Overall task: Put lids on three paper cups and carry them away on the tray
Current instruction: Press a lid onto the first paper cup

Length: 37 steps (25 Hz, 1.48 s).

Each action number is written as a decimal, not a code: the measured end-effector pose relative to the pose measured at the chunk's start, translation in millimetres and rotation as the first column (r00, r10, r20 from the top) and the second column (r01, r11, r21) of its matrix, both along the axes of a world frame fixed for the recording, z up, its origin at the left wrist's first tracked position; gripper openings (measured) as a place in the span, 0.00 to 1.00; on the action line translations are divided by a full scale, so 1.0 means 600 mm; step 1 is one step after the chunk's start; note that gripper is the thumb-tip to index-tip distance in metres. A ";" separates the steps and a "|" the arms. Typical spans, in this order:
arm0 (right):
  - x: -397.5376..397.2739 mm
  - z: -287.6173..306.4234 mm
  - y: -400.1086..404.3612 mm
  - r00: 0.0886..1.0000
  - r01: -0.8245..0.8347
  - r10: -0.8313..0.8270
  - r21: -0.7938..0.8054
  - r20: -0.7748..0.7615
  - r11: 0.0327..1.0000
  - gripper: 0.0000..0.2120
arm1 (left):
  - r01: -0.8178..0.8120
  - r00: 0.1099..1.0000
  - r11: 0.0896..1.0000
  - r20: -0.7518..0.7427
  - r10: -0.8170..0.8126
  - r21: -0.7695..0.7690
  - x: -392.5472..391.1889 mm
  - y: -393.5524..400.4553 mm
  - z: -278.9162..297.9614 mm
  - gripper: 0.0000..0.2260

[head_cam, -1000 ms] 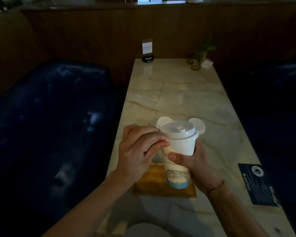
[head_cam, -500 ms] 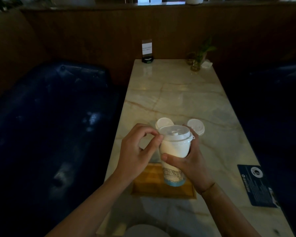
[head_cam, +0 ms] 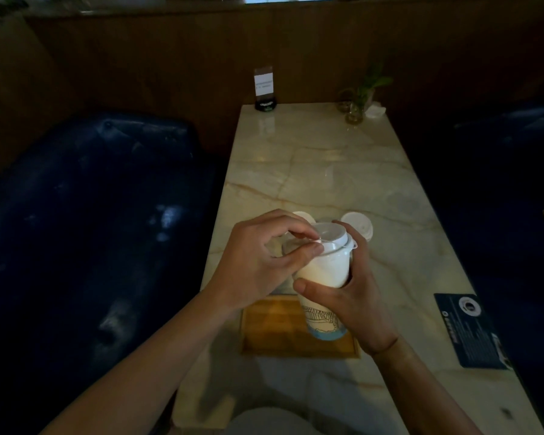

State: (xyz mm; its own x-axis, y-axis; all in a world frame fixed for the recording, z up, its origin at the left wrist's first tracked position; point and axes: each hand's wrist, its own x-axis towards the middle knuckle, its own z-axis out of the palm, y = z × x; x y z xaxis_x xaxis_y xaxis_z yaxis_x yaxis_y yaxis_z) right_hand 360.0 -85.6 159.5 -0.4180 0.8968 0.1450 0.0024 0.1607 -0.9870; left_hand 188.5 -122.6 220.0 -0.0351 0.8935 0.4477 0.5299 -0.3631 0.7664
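White paper makes up the cup (head_cam: 322,271) that your right hand (head_cam: 355,296) holds. Your fingers curl round its far side and your thumb lies flat across its front. The cup is lifted up and leans a little. Its bottom has a blue band and a line drawing, and it hangs over the wooden tray (head_cam: 283,331) just under your hand.

Your left hand (head_cam: 258,265) is right beside your right hand, on the cup's top. Its finger and thumb pinch the near edge of the white lid (head_cam: 330,237), which sits on the cup's rim. You cannot tell if the lid is snapped on all the way round.

Just past your hands, two more white lids show. One (head_cam: 303,216) peeks out behind your left fingers. The other one (head_cam: 357,226) sits just beyond your right fingertips. You cannot tell from here if they lie on cups or on the table.

Your hands, the cup and the tray are all over a pale marble table (head_cam: 327,171). To the right of your right hand, near the table's edge, lies a dark card (head_cam: 471,331). Far past your hands, at the other end, stand a small sign (head_cam: 264,89) and a little green plant in a glass (head_cam: 358,102). A dark blue seat (head_cam: 85,230) is off to the left of your left arm.
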 end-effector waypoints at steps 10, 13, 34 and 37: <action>0.004 0.003 -0.005 0.998 0.033 -0.032 -0.018 0.045 0.999 0.48 | -0.016 0.995 0.997 0.104 0.008 0.079 0.014 -0.010 -0.018 0.04; 0.004 0.005 -0.003 0.999 0.008 -0.008 -0.009 0.052 1.000 0.47 | -0.032 0.993 0.997 0.114 0.024 0.076 0.015 -0.012 -0.019 0.03; -0.011 0.022 0.008 0.999 -0.012 0.012 -0.017 0.038 1.000 0.42 | -0.128 0.992 0.991 0.030 0.126 0.041 0.013 -0.007 0.002 0.07; -0.018 0.020 0.007 0.999 -0.010 0.011 -0.005 0.051 1.000 0.44 | -0.150 0.987 0.988 0.065 0.148 0.023 0.010 -0.011 -0.009 0.08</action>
